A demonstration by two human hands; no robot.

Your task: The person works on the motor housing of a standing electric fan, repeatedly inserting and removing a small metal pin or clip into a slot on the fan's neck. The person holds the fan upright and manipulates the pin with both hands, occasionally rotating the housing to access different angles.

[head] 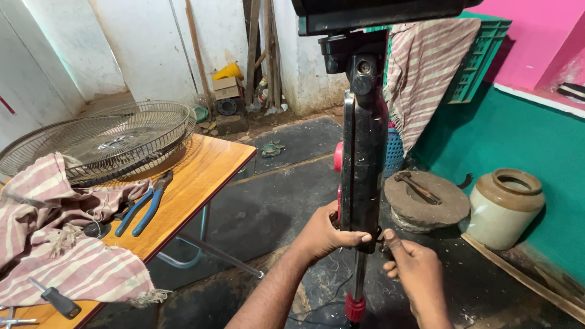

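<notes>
Black fan column (364,158), upright at frame ctr, rising to 12 o'clock. Left hand (323,234) grasps its lower part; right hand (414,268) pinches a small fitting at its 4 o'clock side. Stone slab w/ hammer (416,186) at 3 o'clock; wire fan guard (103,140) and blue pliers (146,204) on wooden table (207,164) at 9 o'clock.

On the wooden table (207,159) lie a wire fan guard (103,141), a striped cloth (55,244), blue-handled pliers (146,204) and a black-handled screwdriver (56,298). On the floor to the right, a hammer (417,186) rests on a round grinding stone (426,204), beside a ceramic jar (504,207). Behind, a green crate (481,61) carries another striped cloth (423,73).
</notes>
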